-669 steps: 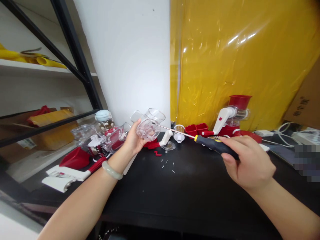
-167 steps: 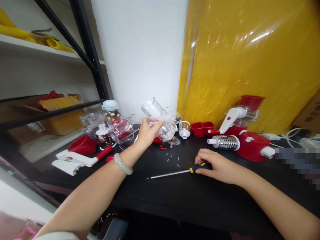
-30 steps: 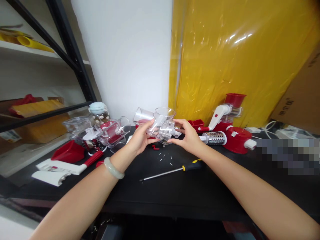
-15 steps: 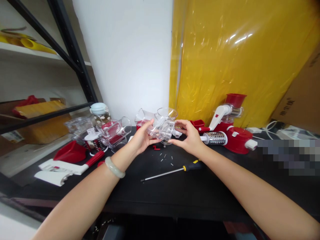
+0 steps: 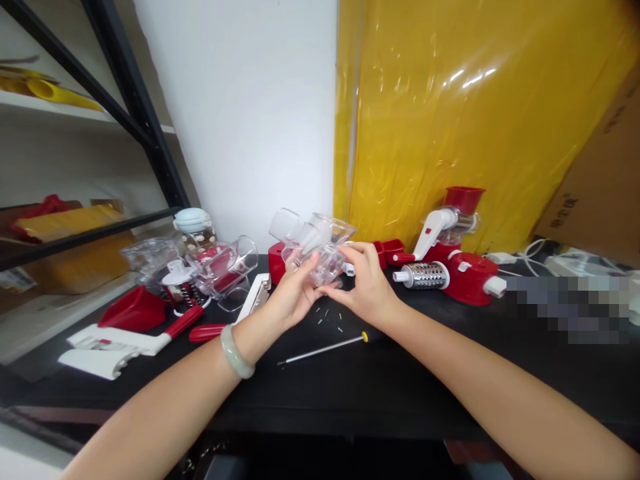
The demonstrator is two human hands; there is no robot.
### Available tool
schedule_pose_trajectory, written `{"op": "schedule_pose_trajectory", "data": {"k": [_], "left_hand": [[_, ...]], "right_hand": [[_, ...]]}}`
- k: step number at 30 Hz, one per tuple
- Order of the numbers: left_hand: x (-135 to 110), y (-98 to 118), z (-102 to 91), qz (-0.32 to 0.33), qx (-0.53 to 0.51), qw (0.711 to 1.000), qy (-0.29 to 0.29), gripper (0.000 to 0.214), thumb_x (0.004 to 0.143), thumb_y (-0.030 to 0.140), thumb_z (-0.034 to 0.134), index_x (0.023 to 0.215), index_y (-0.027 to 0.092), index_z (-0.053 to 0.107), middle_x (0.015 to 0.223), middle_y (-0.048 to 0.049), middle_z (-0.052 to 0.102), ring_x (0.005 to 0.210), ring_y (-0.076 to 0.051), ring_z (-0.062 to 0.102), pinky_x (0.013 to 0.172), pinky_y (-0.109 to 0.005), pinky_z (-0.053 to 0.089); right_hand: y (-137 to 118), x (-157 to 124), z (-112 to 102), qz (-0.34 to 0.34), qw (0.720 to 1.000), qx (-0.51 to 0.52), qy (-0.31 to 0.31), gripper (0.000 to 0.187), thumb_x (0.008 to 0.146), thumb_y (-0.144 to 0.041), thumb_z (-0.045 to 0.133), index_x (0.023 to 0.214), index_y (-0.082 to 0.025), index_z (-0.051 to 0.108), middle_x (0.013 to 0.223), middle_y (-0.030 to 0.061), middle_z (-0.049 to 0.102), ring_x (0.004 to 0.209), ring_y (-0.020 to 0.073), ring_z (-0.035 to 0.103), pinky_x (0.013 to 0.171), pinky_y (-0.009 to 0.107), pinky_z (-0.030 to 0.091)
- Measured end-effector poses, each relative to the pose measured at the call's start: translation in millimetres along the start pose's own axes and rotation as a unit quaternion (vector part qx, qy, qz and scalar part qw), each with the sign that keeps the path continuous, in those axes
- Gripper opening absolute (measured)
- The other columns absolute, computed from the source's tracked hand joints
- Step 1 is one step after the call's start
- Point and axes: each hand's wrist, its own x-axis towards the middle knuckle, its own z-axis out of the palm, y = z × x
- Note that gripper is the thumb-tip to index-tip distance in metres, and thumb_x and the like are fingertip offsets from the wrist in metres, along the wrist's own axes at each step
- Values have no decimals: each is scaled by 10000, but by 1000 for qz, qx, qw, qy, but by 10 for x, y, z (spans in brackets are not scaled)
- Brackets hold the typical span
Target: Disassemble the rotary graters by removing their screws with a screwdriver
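A clear plastic grater housing (image 5: 327, 230) with a flared, funnel-like opening is held up over the black table. My left hand (image 5: 297, 290) grips its left and lower side, a pale bangle on the wrist. My right hand (image 5: 367, 280) closes on its right side with thumb and fingers. Below the hands lie several small metal pins (image 5: 327, 316). A screwdriver (image 5: 325, 349) with a yellow and dark handle rests nearer me, its handle partly behind my right forearm. Behind the housing stands a red part (image 5: 277, 261), partly covered.
On the right stand an assembled red rotary grater (image 5: 465, 273) and a metal grating drum (image 5: 425, 275). At left lie clear housings (image 5: 225, 263), a red hopper (image 5: 135, 308), white crank arms (image 5: 113, 339) and a lidded jar (image 5: 194, 223). A black shelf frame (image 5: 135, 100) rises at far left.
Both hands have turned the clear housing and brought it slightly lower and left. My right hand has closed in more on its side. A white crank arm beside my left forearm now shows more.
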Motion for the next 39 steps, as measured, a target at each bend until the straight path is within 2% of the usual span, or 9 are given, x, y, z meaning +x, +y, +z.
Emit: {"op": "schedule_pose_trajectory", "data": {"k": [3,6,10,12,15,24,29,33,39], "left_hand": [[11,77,-4,27,41,999,15,364,856,332,729,1177,193,630,1045,-84,755,934,-235,738,785,-341,625],[51,198,-38,30,52,997,47,313,871,376,701,1119,190,657,1014,-87,758,966,-242,735,824,-346,627],[98,314,-66,24,39,996,80,418,861,491,674,1132,175,643,991,-121,746,985,-291,734,888,-414,615],[107,346,-65,18,29,996,85,486,858,532,658,1170,161,628,996,-130,738,969,-298,738,876,-408,620],[103,376,-56,8,17,996,85,543,883,556,613,1231,138,599,1007,-135,731,948,-284,742,829,-358,633],[117,418,-75,14,-2,995,103,545,921,568,549,1251,136,577,935,-102,731,887,-248,754,750,-286,646],[122,487,-89,67,-17,991,115,555,934,611,490,1248,164,587,946,-79,729,838,-205,753,718,-238,642],[123,510,-97,83,-11,988,128,560,916,635,501,1254,198,590,957,-63,722,848,-195,751,749,-237,640],[155,472,-134,88,8,988,127,559,893,634,538,1246,207,607,985,-72,715,859,-199,750,798,-251,637]], "right_hand": [[-59,182,-172,5,999,-19,-26,728,737,-452,827,1315,-258,431,1213,131,478,1169,327,523,983,555,502],[-33,335,-450,44,989,-13,-138,411,812,-502,736,1053,-231,543,1043,89,553,992,268,572,871,460,524],[145,220,-743,139,858,7,-494,576,582,-581,865,970,-231,622,928,31,622,806,214,604,687,327,507],[238,64,-792,168,816,-37,-551,667,470,-560,914,980,-226,643,955,39,612,805,220,601,656,310,484],[306,-140,-767,183,803,-29,-566,524,554,-454,908,928,-217,629,903,13,596,774,187,580,641,276,442],[436,-193,-954,162,877,78,-445,177,877,-372,646,896,-223,554,850,-13,615,751,153,591,692,291,475],[633,-192,-1153,216,951,83,-205,237,845,-403,685,896,-230,531,795,-3,666,620,163,653,581,304,530],[609,-233,-1120,115,989,-85,-41,188,813,-368,728,895,-234,623,800,20,727,679,206,702,627,331,554],[477,-255,-1075,-35,980,-192,-26,118,867,-299,684,971,-246,666,846,36,751,719,210,721,644,326,556]]}}
